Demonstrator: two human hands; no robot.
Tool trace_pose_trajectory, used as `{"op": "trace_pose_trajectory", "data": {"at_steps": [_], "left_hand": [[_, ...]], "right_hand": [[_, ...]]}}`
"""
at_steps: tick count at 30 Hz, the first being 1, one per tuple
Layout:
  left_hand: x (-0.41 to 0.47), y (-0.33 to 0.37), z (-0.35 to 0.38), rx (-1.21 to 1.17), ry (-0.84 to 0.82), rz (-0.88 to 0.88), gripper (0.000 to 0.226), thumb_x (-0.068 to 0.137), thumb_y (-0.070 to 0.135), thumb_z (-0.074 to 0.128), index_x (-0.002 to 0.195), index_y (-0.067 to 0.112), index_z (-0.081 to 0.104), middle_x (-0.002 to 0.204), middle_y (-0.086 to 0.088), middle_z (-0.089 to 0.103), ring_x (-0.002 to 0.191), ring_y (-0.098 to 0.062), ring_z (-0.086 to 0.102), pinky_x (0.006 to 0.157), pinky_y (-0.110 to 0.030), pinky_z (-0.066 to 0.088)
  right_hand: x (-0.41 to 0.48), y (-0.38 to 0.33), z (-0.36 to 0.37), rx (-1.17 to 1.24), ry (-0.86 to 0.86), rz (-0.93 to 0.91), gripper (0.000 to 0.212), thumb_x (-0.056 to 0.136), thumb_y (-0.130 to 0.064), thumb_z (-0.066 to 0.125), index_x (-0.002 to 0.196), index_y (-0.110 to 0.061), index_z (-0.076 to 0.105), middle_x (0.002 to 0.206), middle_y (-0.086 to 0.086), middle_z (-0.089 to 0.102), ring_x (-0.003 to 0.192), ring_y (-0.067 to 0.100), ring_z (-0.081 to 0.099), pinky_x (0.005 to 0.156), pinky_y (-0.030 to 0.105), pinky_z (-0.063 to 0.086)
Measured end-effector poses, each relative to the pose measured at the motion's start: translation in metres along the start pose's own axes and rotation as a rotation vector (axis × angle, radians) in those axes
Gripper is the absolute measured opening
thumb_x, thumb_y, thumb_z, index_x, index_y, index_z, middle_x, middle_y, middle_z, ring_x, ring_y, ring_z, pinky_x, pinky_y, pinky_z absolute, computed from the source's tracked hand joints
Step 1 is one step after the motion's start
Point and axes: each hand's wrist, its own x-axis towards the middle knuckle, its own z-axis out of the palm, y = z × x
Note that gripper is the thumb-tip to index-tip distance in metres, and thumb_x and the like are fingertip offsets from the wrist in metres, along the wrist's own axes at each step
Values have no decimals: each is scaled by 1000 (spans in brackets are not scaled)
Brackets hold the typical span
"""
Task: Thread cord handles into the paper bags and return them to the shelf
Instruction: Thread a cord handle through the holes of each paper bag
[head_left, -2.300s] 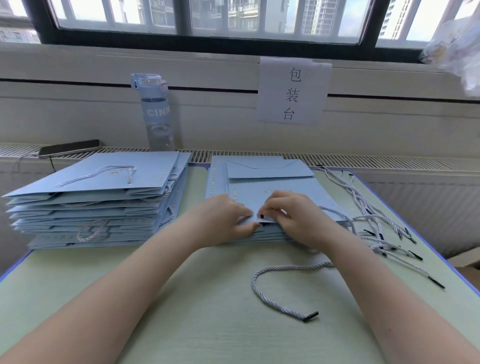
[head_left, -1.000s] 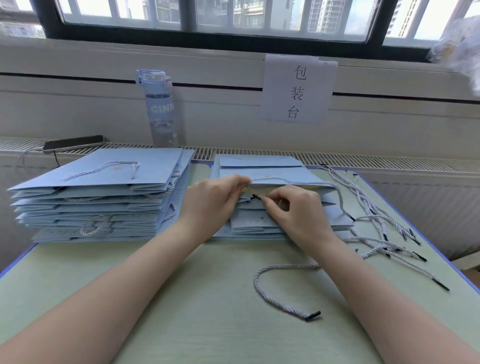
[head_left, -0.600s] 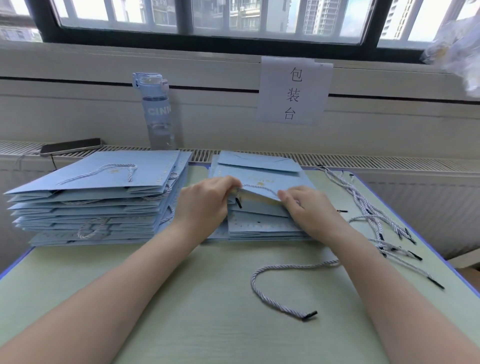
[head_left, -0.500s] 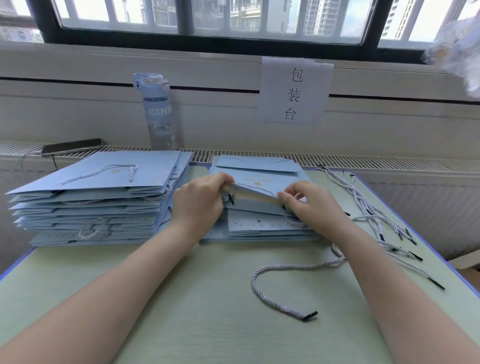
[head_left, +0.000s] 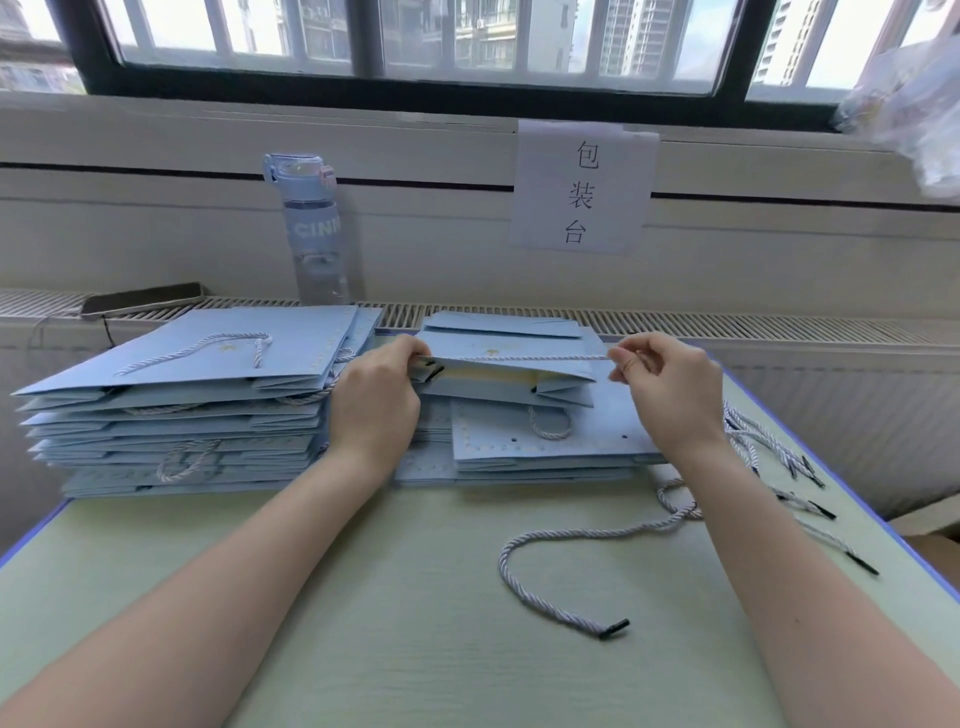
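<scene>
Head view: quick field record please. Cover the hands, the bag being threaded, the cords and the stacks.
left hand: grips left end of the top light-blue paper bag
right hand: pinches white twisted cord, taut across the bag's open edge
finished stack of bags: left of the hands, cord handles showing
unthreaded stack of bags: under the held bag, punched holes visible
loose cord: lying on pale green table, near side
spare cords: heap by the right edge
</scene>
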Motion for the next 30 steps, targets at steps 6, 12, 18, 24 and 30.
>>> {"op": "trace_pose_trajectory", "data": {"at_steps": [6, 12, 18, 24, 30], "left_hand": [[-1, -1, 3, 49, -59, -25, 44, 73, -16, 43, 108, 7, 57, 100, -13, 61, 95, -30, 50, 79, -30, 31], [-2, 2, 3, 62, -24, 9, 43, 71, -9, 40, 108, 6, 56, 102, -12, 60, 95, -31, 49, 84, -34, 30], [-13, 32, -1, -337, -193, 332, 40, 92, 32, 43, 121, 8, 54, 117, -1, 59, 111, -14, 51, 94, -14, 32], [-9, 37, -1, -446, -127, 390, 31, 89, 29, 50, 102, 8, 69, 88, 6, 65, 84, -13, 57, 77, -29, 45], [0, 27, -8, -403, 45, 336, 26, 92, 24, 52, 102, 7, 70, 88, 2, 58, 76, -4, 53, 72, -14, 44]], "right_hand": [[12, 16, -15, -51, 188, 177, 16, 84, -22, 68, 90, -9, 74, 75, 2, 66, 76, 14, 58, 62, 11, 34], [9, 4, -15, 164, 137, 160, 6, 84, -21, 70, 88, -18, 73, 81, 1, 71, 79, 12, 63, 76, 19, 48], [-20, -40, 1, 518, -324, -70, 20, 80, -2, 67, 85, -21, 71, 76, -12, 73, 77, 5, 68, 76, 14, 49], [-27, -44, 9, 468, -323, -138, 18, 78, -3, 72, 79, -21, 71, 74, -11, 72, 71, 7, 67, 73, 17, 51], [-23, -29, 11, 154, -279, -200, 13, 84, -6, 67, 95, -9, 74, 74, -8, 68, 70, 3, 65, 72, 9, 48]]}}
